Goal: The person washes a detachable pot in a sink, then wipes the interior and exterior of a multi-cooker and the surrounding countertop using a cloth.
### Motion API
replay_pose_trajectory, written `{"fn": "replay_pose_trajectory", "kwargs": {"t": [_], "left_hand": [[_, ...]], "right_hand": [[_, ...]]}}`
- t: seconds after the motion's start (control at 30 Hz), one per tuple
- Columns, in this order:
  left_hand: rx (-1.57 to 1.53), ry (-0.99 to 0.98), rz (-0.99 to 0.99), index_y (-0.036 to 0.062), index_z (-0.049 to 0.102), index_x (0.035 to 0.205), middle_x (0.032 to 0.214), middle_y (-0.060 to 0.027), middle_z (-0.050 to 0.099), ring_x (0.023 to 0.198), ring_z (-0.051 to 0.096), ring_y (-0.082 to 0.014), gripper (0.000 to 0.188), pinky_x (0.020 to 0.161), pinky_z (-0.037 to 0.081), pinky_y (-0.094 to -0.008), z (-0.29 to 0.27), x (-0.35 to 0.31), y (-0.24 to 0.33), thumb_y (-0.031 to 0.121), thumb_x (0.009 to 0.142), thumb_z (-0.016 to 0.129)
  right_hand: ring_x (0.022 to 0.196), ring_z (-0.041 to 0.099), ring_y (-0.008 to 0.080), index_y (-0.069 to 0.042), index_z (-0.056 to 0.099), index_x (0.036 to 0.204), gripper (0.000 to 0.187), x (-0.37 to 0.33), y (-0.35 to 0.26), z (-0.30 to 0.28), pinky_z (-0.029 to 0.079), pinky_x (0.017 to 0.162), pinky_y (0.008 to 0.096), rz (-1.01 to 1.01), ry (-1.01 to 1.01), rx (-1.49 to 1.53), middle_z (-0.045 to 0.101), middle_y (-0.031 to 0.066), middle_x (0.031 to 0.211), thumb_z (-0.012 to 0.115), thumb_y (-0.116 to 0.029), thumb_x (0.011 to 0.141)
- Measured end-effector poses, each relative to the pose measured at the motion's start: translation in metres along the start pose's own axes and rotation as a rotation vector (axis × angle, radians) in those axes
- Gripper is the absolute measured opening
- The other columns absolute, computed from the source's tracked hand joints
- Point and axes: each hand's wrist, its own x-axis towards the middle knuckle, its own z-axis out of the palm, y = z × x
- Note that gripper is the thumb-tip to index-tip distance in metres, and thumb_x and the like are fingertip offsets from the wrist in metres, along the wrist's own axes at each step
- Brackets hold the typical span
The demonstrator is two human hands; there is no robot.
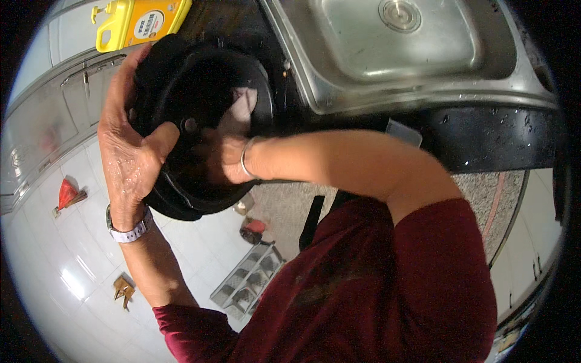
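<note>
A deep, round black pot (264,100) is tilted at the counter's edge, left of the sink, its mouth facing me. My left hand (127,148) grips its left side, with the thumb over the rim and the fingers stretched along the outside. Drops of water shine on the back of that hand. Inside the pot, my right hand (223,158) presses a pale pinkish cloth (241,112) against the wall. One end of the cloth sticks out past the hand toward the far side. Shadow hides most of the right fingers.
A steel sink (305,78) with a round drain lies at the far right. The black counter (490,142) is wet with drops. Behind the pot stands a yellow pump jug (139,27). Below are a grey rack (248,281) and a small wooden stool (123,289) on white floor tiles.
</note>
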Motion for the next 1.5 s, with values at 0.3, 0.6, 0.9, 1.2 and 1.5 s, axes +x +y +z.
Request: {"fn": "replay_pose_trajectory", "kwargs": {"t": [0.3,0.6,0.9,1.2,1.5], "left_hand": [[0.089,0.014,0.019,0.0016,0.05,0.139,0.131,-0.0143,0.06,0.126,0.055,-0.0229,0.08,0.11,0.039,-0.0353,-0.001,-0.004,0.001,-0.01,0.06,0.058],[0.123,0.014,0.091,0.0015,0.051,0.138,0.128,-0.0136,0.062,0.124,0.057,-0.0222,0.077,0.111,0.039,-0.0347,-0.006,0.003,-0.01,-0.008,0.061,0.059],[0.136,-0.052,0.049,0.0016,0.048,0.142,0.137,-0.0122,0.057,0.131,0.051,-0.0237,0.084,0.115,0.034,-0.0367,-0.011,0.013,-0.008,-0.014,0.059,0.054],[0.146,0.018,0.053,0.0006,0.053,0.136,0.124,-0.014,0.063,0.119,0.058,-0.0207,0.077,0.106,0.043,-0.032,-0.013,0.014,-0.014,-0.009,0.06,0.061],[0.087,-0.065,-0.028,-0.0003,0.049,0.139,0.135,-0.0137,0.058,0.128,0.052,-0.0226,0.079,0.113,0.036,-0.0349,-0.01,0.02,-0.011,-0.011,0.061,0.055]], "right_hand": [[0.1,0.066,0.0306,-0.005,0.075,0.086,0.017,-0.036,0.096,-0.027,0.049,0.094,0.0419,0.428,-0.338,0.635,0.073,0.0174,0.1,0.06,-0.012,0.081],[0.105,0.063,0.0363,0.0,0.067,0.113,0.033,0.006,0.108,-0.034,0.046,0.098,0.0438,0.358,0.215,0.959,0.068,0.019,0.108,0.057,-0.007,0.083],[0.108,0.064,0.0387,-0.002,0.065,0.116,0.031,-0.008,0.091,-0.006,0.052,0.089,0.0447,1.006,0.12,1.415,0.065,0.0261,0.114,0.058,-0.008,0.087],[0.089,0.069,0.0416,0.011,0.064,0.098,0.025,-0.017,0.15,-0.033,0.058,0.078,0.0439,0.75,-0.265,1.205,0.068,0.029,0.09,0.06,-0.002,0.077],[0.095,0.067,0.038,0.007,0.067,0.09,0.02,-0.016,0.091,0.039,0.055,0.083,0.0439,0.39,-0.358,0.873,0.066,0.0278,0.099,0.055,-0.007,0.081]]}}
